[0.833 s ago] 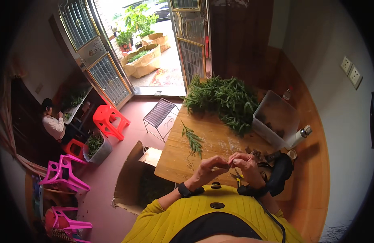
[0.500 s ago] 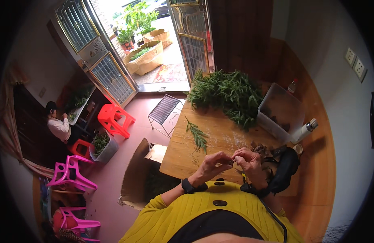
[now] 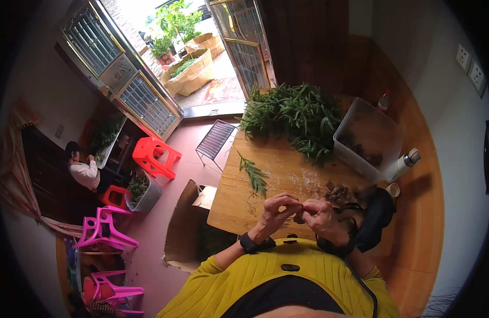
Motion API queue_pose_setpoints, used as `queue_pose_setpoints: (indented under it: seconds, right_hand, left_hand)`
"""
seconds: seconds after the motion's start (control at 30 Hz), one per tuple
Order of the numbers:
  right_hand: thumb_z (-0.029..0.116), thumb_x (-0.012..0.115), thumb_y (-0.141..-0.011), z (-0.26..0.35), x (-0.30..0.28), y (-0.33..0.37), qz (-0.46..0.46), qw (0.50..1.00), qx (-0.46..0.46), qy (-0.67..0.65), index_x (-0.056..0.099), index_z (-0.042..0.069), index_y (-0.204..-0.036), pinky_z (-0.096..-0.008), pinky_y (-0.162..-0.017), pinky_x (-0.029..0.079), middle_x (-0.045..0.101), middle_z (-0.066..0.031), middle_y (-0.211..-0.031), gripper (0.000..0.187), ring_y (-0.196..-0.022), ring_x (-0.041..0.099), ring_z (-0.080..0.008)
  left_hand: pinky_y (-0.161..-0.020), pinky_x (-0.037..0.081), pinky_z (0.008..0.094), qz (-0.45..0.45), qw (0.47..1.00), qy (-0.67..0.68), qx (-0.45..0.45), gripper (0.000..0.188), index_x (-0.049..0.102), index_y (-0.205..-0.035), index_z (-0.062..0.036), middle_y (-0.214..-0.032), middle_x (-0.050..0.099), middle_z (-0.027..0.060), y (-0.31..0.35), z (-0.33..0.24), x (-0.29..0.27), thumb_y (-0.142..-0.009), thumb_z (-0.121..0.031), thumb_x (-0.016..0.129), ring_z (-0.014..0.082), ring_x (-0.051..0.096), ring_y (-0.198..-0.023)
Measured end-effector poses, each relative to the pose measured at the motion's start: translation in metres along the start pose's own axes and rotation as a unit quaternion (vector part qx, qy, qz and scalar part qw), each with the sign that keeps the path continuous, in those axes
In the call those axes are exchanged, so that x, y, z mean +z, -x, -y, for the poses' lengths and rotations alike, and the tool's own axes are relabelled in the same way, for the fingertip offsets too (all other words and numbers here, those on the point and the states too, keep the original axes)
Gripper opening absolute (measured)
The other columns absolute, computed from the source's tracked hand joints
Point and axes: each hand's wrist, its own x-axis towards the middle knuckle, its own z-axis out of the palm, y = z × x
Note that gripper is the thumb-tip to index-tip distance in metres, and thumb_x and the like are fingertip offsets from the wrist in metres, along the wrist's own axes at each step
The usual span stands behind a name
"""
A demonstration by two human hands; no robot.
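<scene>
Over the near edge of the wooden table (image 3: 231,199), my left hand (image 3: 276,213) and my right hand (image 3: 319,218) meet fingertip to fingertip. Both are closed in a pinch. A small dark bit shows between them, too small to name. Just beyond my right hand lies a heap of brown, knobbly pieces (image 3: 338,193). One green leafy sprig (image 3: 253,175) rests on the wood beyond my left hand, with thin dark scraps near it. A large pile of green leafy sprigs (image 3: 292,116) covers the table's far end.
On the table's right are a clear plastic bin (image 3: 356,162) with brown pieces inside, a white flask (image 3: 402,165), a cup (image 3: 393,190) and a black bag (image 3: 379,218). A cardboard box (image 3: 176,233) stands left. Farther off, a person (image 3: 85,172) sits near red stools (image 3: 155,157).
My fingertips have shifted slightly left and still meet in a pinch. The whole view has turned a little. The sprig and the pile keep their places on the table.
</scene>
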Motion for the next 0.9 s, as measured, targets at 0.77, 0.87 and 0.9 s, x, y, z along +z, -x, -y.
queue_pose_setpoints:
  seconds: [0.77, 0.87, 0.9]
  right_hand:
    - [0.004, 0.056, -0.093, -0.034, -0.043, 0.021, -0.033, 0.976, 0.115, -0.184, 0.058, 0.0, -0.096, -0.0224, -0.068, 0.051, 0.062, -0.0023, -0.084, 0.006, -0.076, 0.061, -0.0081]
    - [0.004, 0.055, -0.093, -0.038, -0.041, 0.021, -0.049, 0.967, 0.13, -0.216, 0.056, 0.0, -0.097, -0.0223, -0.069, 0.052, 0.06, -0.0021, -0.086, 0.005, -0.077, 0.061, -0.0084]
    - [0.004, 0.054, -0.094, -0.042, -0.039, 0.026, -0.058, 0.965, 0.138, -0.214, 0.056, 0.0, -0.097, -0.0223, -0.069, 0.051, 0.06, -0.0019, -0.087, 0.005, -0.078, 0.061, -0.0085]
  left_hand:
    - [-0.068, 0.051, 0.0261, -0.057, 0.998, 0.008, 0.004, 0.014, 0.058, -0.085, 0.0001, -0.084, 0.064, 0.0091, -0.017, 0.008, 0.058, -0.078, 0.007, 0.069, 0.0161, 0.064, -0.08]
    - [-0.07, 0.052, 0.0266, -0.028, 0.999, -0.039, 0.015, 0.014, 0.058, -0.083, 0.0, -0.084, 0.065, 0.0109, -0.017, 0.007, 0.06, -0.077, 0.009, 0.068, 0.018, 0.065, -0.081]
    - [-0.07, 0.052, 0.0266, -0.026, 0.999, -0.029, 0.002, 0.014, 0.058, -0.083, 0.0, -0.084, 0.065, 0.0109, -0.014, 0.01, 0.062, -0.077, 0.009, 0.068, 0.018, 0.065, -0.081]
